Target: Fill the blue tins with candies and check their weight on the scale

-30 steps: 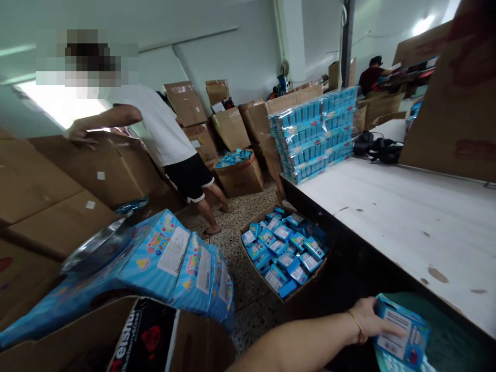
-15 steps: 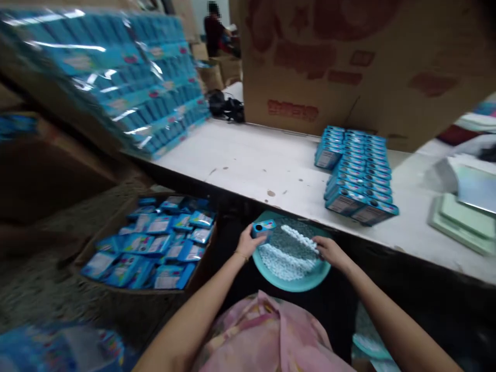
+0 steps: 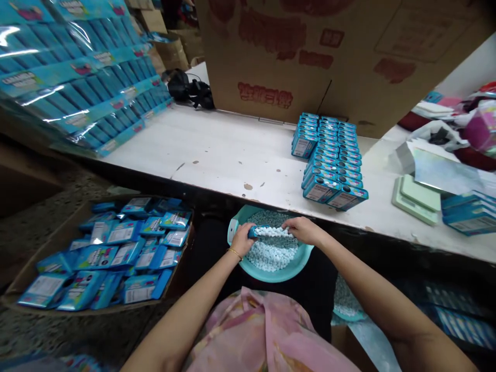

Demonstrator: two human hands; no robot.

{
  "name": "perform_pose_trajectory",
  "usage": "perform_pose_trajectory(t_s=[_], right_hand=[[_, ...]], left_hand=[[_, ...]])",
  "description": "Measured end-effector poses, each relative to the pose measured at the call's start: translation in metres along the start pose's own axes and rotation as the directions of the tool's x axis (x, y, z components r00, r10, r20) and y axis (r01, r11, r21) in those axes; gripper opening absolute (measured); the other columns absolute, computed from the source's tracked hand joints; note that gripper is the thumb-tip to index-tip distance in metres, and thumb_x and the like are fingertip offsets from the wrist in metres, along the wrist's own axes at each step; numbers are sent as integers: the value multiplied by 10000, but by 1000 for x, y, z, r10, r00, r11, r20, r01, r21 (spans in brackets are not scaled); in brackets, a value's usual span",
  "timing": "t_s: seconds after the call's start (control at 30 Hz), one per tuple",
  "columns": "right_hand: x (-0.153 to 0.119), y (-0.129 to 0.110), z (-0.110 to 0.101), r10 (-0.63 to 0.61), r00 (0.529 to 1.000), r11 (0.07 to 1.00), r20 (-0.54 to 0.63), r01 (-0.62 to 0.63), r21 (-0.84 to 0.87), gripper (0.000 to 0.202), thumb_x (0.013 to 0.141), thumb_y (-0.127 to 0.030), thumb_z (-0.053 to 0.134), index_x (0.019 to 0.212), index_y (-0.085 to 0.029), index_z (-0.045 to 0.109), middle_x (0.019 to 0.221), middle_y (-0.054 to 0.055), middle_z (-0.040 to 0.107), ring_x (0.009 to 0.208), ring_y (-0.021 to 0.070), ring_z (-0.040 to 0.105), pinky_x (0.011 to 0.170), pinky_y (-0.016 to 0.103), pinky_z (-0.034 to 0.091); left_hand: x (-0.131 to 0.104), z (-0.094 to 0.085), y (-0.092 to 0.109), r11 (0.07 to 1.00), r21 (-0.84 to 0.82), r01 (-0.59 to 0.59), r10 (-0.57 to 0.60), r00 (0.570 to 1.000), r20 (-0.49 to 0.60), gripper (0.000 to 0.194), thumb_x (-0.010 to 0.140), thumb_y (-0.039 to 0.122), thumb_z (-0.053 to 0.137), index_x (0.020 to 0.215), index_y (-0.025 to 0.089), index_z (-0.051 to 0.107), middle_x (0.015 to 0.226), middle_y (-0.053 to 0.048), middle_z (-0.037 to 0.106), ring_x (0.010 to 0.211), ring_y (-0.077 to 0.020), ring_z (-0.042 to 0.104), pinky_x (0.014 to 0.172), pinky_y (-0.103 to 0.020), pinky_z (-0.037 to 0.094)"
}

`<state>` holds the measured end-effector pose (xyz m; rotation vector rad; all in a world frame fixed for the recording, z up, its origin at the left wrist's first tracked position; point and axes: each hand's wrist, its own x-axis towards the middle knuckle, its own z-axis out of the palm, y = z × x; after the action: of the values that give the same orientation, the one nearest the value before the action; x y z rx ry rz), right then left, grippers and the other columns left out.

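My left hand (image 3: 242,238) is closed on a small blue box (image 3: 252,231), held over a turquoise basin (image 3: 277,275) on my lap. White pellets (image 3: 273,257) fill much of the basin. My right hand (image 3: 303,229) has its fingers closed at the right end of a narrow strip heaped with white pellets (image 3: 274,232). What carries these pellets is too small to make out. The strip's left end meets the box; whether it is inside the box I cannot tell.
Small blue boxes (image 3: 337,170) stand in rows on the white table (image 3: 217,150). A carton (image 3: 104,310) of blue boxes lies at left. Wrapped display packs (image 3: 89,72) lean behind it. A large cardboard sheet (image 3: 271,67) and a pale green scale (image 3: 416,199) are beyond.
The pellet strip and my right hand have moved left, bringing the strip against the blue box. The box has turned. My view has shifted right and down.
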<state>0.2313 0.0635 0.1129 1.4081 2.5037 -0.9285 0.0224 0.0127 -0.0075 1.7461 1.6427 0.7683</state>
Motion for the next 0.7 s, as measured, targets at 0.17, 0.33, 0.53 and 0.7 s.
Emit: perform_pose_trajectory(t_s=[0.17,0.33,0.53,0.7], right_hand=[[6,-18,-13,-19,1000,988,22,22,-151,301,710,-157,426,910,-204,646,761,30,650,716,143,564,636,210,364],[8,-27,-16,-41,997,970,59,54,-236,319,701,-153,406,872,-215,668,816,37,663,771,160,573,662,217,365],[-6,-27,-13,-47,995,986,83,59,-153,332,706,-158,386,871,-205,671,764,20,664,684,130,568,601,197,356],[-7,-29,-23,-34,996,994,78,42,-103,328,665,-139,402,823,-203,683,722,10,661,645,119,555,595,194,360]], left_hand=[[1,3,0,1000,21,-10,9,1000,10,316,620,132,572,932,175,540,953,-35,574,942,-193,506,916,-392,319],[1,4,-2,1000,16,-8,8,1000,16,323,619,120,562,935,177,533,971,-39,574,953,-199,502,918,-403,314],[-1,8,-2,999,9,-51,51,998,37,339,615,101,549,944,178,529,985,-42,574,972,-199,498,968,-434,235],[1,10,-4,997,-11,-74,75,994,74,356,599,73,545,939,177,533,988,-49,572,976,-207,490,967,-455,221]])
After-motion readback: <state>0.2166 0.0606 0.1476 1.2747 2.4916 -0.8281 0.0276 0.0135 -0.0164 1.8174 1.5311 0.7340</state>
